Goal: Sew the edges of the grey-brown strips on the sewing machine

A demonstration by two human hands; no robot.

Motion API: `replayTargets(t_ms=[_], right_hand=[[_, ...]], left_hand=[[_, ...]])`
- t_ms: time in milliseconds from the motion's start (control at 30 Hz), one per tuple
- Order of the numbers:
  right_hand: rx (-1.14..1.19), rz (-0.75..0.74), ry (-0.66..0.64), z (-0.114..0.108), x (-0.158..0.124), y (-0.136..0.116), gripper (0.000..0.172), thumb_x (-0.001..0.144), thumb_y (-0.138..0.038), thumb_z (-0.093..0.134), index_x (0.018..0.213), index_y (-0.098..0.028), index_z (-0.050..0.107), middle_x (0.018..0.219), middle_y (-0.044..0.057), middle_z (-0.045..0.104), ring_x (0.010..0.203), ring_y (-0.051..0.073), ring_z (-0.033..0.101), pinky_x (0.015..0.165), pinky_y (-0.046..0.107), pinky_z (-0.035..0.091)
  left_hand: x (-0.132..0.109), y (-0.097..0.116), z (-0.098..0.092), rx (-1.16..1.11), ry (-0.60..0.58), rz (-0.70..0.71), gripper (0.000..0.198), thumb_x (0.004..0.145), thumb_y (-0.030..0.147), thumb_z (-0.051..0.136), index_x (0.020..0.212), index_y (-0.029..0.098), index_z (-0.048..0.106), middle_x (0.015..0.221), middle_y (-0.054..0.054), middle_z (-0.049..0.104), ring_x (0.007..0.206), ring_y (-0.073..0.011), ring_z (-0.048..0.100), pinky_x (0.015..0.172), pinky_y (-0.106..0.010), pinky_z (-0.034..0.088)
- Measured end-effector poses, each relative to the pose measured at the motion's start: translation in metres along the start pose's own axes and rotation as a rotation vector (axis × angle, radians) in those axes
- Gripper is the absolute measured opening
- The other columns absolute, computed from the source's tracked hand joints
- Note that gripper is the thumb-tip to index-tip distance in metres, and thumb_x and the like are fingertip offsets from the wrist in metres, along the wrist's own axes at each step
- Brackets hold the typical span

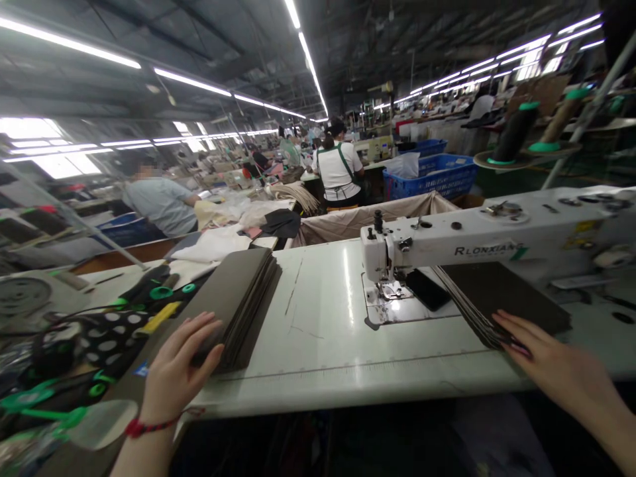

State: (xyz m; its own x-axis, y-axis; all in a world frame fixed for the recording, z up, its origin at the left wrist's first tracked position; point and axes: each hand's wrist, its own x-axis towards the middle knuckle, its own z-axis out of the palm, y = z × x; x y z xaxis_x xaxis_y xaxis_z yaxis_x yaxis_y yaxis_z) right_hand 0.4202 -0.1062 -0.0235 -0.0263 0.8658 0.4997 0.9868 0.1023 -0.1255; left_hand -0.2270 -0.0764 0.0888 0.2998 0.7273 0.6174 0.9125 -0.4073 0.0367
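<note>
My left hand (185,361) lies with its fingers apart on the near end of a thick stack of dark grey-brown fabric panels (241,281). Its thumb points toward the stack's side. On the other side of the sewing machine needle area, my right hand (539,348) grips the near left corner of a second stack of similar panels (517,288), fingers on top and thumb at the edge. A small dark purplish bit shows by that thumb, too unclear to name. The white sewing machine (437,232) stands between and behind the hands, its presser foot over the metal plate (392,308).
A black phone (427,289) lies beside the needle plate. At left are a polka-dot cloth (109,338), a yellow strip (161,318) and green-ended spools. Thread cones (514,136) stand at upper right. Beyond the table are a blue basket (430,179) and two co-workers.
</note>
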Motion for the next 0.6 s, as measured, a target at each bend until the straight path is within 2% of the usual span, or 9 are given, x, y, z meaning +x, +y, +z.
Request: replayTargets(t_ms=[100, 167, 233, 300, 367, 433, 500, 600], right_hand=[[-0.149, -0.081, -0.029, -0.013, 0.001, -0.001, 0.041, 0.093, -0.031, 0.04, 0.13, -0.026, 0.057, 0.126, 0.002, 0.063, 0.066, 0.019, 0.066, 0.05, 0.032, 0.047], [-0.133, -0.108, 0.019, -0.032, 0.001, -0.015, 0.037, 0.092, -0.027, 0.041, 0.122, -0.024, 0.062, 0.116, 0.004, 0.068, 0.065, 0.02, 0.065, 0.055, 0.034, 0.047], [-0.015, -0.17, 0.031, -0.054, 0.0, -0.045, 0.034, 0.09, -0.023, 0.043, 0.117, -0.024, 0.063, 0.11, 0.005, 0.069, 0.07, 0.02, 0.065, 0.062, 0.033, 0.048], [0.173, -0.275, -0.018, -0.072, -0.002, -0.087, 0.032, 0.087, -0.018, 0.045, 0.114, -0.023, 0.061, 0.103, 0.006, 0.069, 0.075, 0.019, 0.065, 0.065, 0.031, 0.048], [0.335, -0.416, -0.07, -0.077, -0.006, -0.134, 0.029, 0.086, -0.015, 0.04, 0.103, -0.022, 0.062, 0.085, 0.006, 0.069, 0.062, 0.017, 0.061, 0.054, 0.029, 0.043], [0.447, -0.547, -0.115, -0.068, -0.013, -0.175, 0.027, 0.089, -0.016, 0.036, 0.082, -0.021, 0.06, 0.063, 0.002, 0.06, 0.047, 0.015, 0.053, 0.043, 0.03, 0.033], [0.493, -0.624, -0.208, -0.051, -0.021, -0.203, 0.028, 0.094, -0.02, 0.037, 0.078, -0.021, 0.059, 0.061, 0.0, 0.059, 0.047, 0.015, 0.053, 0.042, 0.03, 0.03], [0.631, -0.709, -0.299, -0.029, -0.029, -0.217, 0.029, 0.098, -0.03, 0.041, 0.079, -0.022, 0.061, 0.062, -0.002, 0.061, 0.046, 0.012, 0.053, 0.041, 0.027, 0.028]], left_hand=[[0.002, 0.034, 0.012, -0.031, 0.167, 0.016, 0.049, 0.082, 0.019, 0.062, 0.128, 0.03, 0.053, 0.137, -0.006, 0.05, 0.121, -0.0315, 0.052, 0.108, -0.052, 0.038], [0.003, 0.068, 0.028, -0.12, 0.176, 0.052, 0.052, 0.081, 0.016, 0.061, 0.129, 0.033, 0.052, 0.134, -0.005, 0.051, 0.116, -0.0306, 0.055, 0.104, -0.051, 0.043], [0.007, 0.11, 0.049, -0.266, 0.068, 0.101, 0.053, 0.083, 0.014, 0.057, 0.132, 0.034, 0.049, 0.132, -0.005, 0.052, 0.117, -0.0292, 0.054, 0.102, -0.049, 0.045], [0.015, 0.155, 0.07, -0.436, -0.09, 0.12, 0.049, 0.088, 0.013, 0.05, 0.133, 0.031, 0.047, 0.136, -0.006, 0.05, 0.125, -0.0282, 0.049, 0.103, -0.048, 0.044], [0.027, 0.198, 0.09, -0.575, -0.266, 0.164, 0.046, 0.093, 0.014, 0.043, 0.136, 0.029, 0.046, 0.142, -0.006, 0.046, 0.134, -0.0258, 0.041, 0.11, -0.047, 0.039], [0.039, 0.232, 0.107, -0.616, -0.436, 0.238, 0.048, 0.096, 0.02, 0.042, 0.143, 0.027, 0.038, 0.148, -0.005, 0.04, 0.139, -0.0218, 0.033, 0.116, -0.043, 0.031], [0.045, 0.254, 0.121, -0.602, -0.565, 0.355, 0.054, 0.096, 0.03, 0.047, 0.147, 0.027, 0.031, 0.152, -0.003, 0.034, 0.142, -0.0207, 0.027, 0.118, -0.042, 0.027], [0.037, 0.256, 0.137, -0.512, -0.642, 0.416, 0.06, 0.094, 0.039, 0.051, 0.149, 0.03, 0.028, 0.153, -0.002, 0.033, 0.142, -0.0218, 0.028, 0.117, -0.044, 0.029]])
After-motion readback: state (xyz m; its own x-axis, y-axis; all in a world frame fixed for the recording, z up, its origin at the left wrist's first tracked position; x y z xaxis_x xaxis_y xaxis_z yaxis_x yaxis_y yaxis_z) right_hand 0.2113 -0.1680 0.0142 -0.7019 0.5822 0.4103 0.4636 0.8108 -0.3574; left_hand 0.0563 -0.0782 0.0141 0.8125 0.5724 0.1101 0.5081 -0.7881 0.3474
